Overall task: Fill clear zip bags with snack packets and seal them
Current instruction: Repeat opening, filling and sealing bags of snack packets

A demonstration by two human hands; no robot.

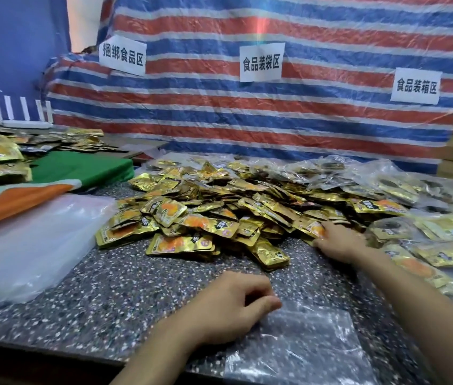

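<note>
1. Left hand (pixel 233 304): fingers curled, and I read it as pinching the top-left corner of the clear zip bag (pixel 303 348).
2. The bag lies flat on the speckled counter (pixel 108 295) at the near edge. The counter shows through it.
3. Right hand (pixel 340 240): at the right side of the snack packet pile (pixel 206 215), fingers on gold packets. It's blurred, so I can't tell if it grips one.
4. The pile sits mid-counter, beyond the bag.
5. Filled bags (pixel 436 251) lie right of the pile, and a stack of empty bags (pixel 25 245) lies to the left.
6. Striped tarp (pixel 247 120) behind, with paper labels (pixel 261 62) on it.
</note>
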